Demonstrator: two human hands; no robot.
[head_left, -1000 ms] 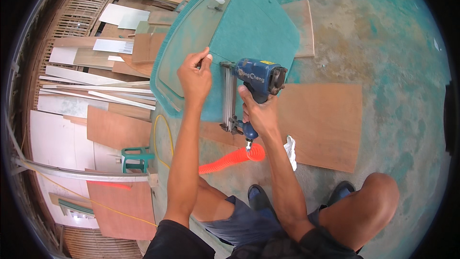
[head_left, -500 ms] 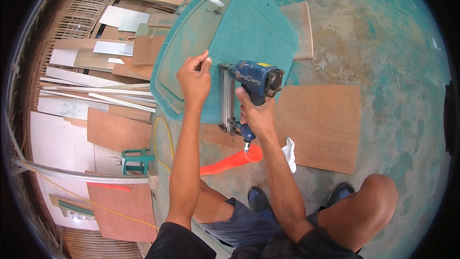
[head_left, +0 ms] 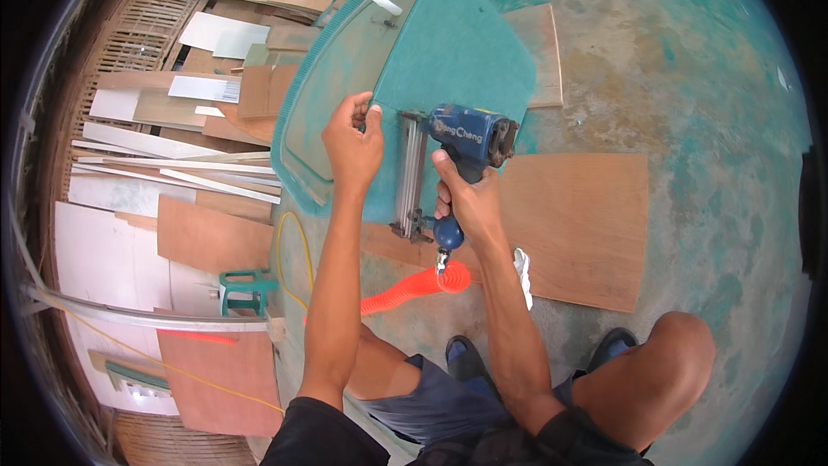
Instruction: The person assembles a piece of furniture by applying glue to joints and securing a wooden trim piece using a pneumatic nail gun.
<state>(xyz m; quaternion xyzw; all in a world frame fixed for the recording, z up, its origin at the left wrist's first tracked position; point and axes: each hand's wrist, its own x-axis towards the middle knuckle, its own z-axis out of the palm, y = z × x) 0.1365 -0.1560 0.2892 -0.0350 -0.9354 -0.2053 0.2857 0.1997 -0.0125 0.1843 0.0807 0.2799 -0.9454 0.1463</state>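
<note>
Opaque white bottle point(head_left: 384, 3), nail gun point(head_left: 464, 131) gripped

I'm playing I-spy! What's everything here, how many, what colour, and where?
floor: 1, green and grey, right
nail gun: 1, blue and silver, middle
hose: 1+, orange, below nail gun
case: 1, teal, upper middle
tube: 1, white, on case
loose boards: 2+, brown, on floor
piled boards: many, white and brown, left
cloth: 1, white, right of hose
stool: 1, green, left
cable: 1+, yellow, left
metal bar: 1, grey, lower left
slippers: 2, dark, lower middle
sleeves: 2, black, bottom
shorts: 1 pair, blue-grey, bottom
legs: 2, bare, bottom
arms: 2, bare, lower middle
left grip: 1, bare, by case edge
right grip: 1, bare, around nail gun
</note>
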